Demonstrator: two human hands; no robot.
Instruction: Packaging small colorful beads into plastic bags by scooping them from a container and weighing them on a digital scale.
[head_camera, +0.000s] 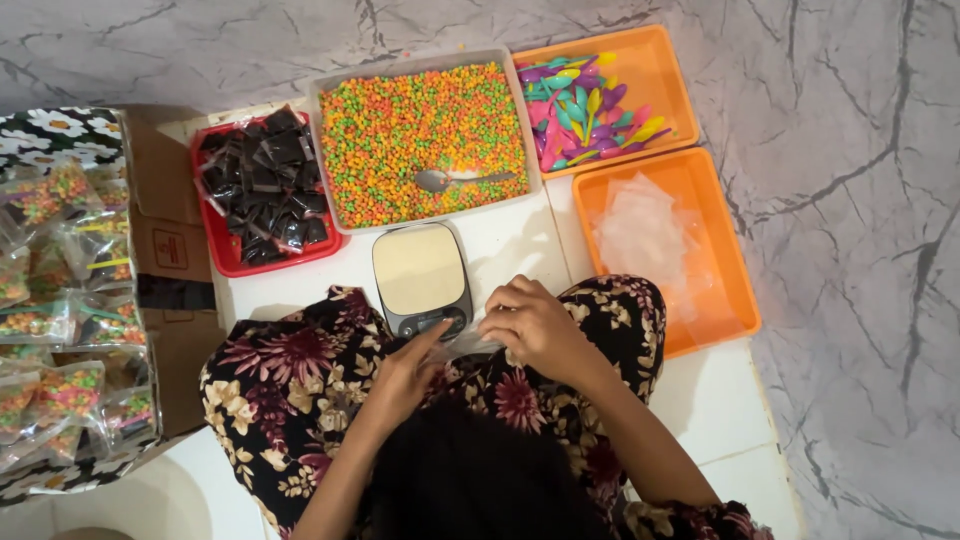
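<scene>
My left hand (405, 372) and my right hand (535, 322) meet over my lap, both gripping a small clear plastic bag (468, 345) between them. Just beyond the hands sits a small kitchen scale (420, 275) with a pale, bare platform. Behind it stands a grey tray of small orange, green and yellow candy pieces (425, 130) with a metal spoon (455, 180) lying in it.
A red tray of dark sachets (262, 190) sits at the left. An orange tray of coloured plastic spoons (590, 100) is at the back right, an orange tray of clear bags (650, 240) at the right. A cardboard box of filled candy bags (70, 300) stands far left.
</scene>
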